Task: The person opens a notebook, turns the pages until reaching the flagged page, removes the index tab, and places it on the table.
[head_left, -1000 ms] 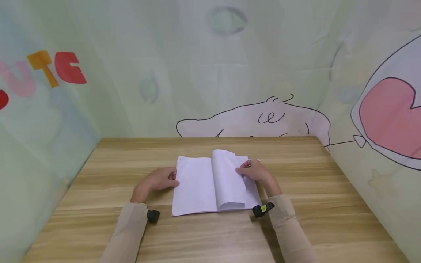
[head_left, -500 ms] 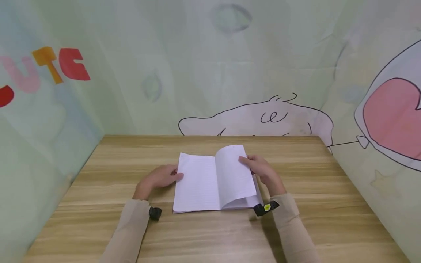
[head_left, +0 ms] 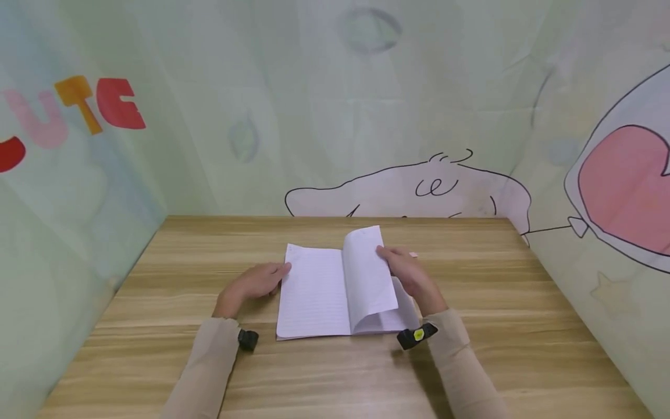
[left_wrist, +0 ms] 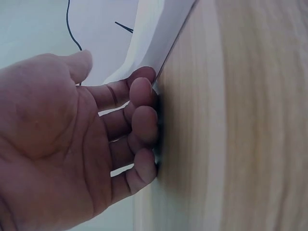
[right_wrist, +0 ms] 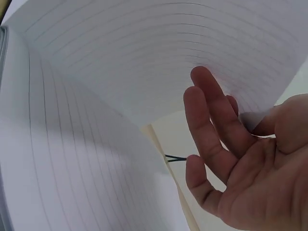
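Observation:
An open notebook (head_left: 314, 297) with white lined pages lies on the wooden table. My right hand (head_left: 410, 270) pinches a lifted page (head_left: 366, 273) by its outer edge, thumb on one face and fingers behind. From below, the right wrist view shows the page (right_wrist: 159, 57) arching over the fingers of the right hand (right_wrist: 260, 178). At the notebook's left edge is my left hand (head_left: 259, 281), thumb beside the page's upper part. In the left wrist view the left hand's (left_wrist: 72, 134) thumb stands apart from its loosely bent fingers, whose tips touch the tabletop next to the notebook's edge.
The wooden table (head_left: 335, 378) reaches back to a pale green printed curtain (head_left: 314, 116) with cartoon drawings. Similar curtain closes off both sides. Black straps with small devices sit at both wrists, over beige sleeves (head_left: 201, 366).
My right hand has raised the page off the right side, swung it outward, then drawn it slightly back left. The left thumb has slid up along the notebook's left edge.

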A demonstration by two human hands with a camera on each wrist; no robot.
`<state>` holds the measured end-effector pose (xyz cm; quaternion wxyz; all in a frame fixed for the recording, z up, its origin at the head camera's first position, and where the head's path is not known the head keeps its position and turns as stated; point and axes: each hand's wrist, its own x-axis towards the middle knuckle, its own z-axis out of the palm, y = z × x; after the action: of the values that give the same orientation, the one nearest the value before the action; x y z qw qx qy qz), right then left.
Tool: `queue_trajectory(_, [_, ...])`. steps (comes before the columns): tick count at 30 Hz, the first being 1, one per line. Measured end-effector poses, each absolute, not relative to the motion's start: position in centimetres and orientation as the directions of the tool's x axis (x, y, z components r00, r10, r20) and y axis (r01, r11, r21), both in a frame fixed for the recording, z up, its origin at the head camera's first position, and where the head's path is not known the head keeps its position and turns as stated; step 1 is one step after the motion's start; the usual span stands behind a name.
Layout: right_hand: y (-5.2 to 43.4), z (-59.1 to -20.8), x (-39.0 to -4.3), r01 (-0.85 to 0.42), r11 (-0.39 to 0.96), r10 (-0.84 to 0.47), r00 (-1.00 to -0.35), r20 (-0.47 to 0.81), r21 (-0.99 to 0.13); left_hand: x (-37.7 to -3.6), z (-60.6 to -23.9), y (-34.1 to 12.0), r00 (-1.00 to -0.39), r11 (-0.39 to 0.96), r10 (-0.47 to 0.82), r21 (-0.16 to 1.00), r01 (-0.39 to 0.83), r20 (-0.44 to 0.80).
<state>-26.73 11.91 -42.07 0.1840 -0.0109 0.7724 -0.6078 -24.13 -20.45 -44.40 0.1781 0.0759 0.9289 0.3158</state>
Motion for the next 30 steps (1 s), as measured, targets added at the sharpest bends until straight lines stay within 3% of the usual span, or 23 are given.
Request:
queue_trajectory(9, [10.2, -42.6, -26.7, 0.232, 0.053, -0.363, -0.902, -0.235, -0.971, -24.1, -44.3, -20.4, -0.923, 0.791, 0.244, 0.611, 0.013, -0.296])
queue_trajectory(23, [7.1, -43.0, -25.5, 0.145, 0.174, -0.291, -0.937, -0.191, -0.974, -24.1, -44.6, -20.6, -0.926, 0.792, 0.241, 0.611, 0.015, -0.289])
queue_trajectory(30, [5.9, -43.8, -25.2, 0.162, 0.157, -0.250, -0.948, -0.197, -0.974, -24.2, -44.9, -20.5, -0.928, 0.796, 0.268, 0.602, 0.061, -0.260])
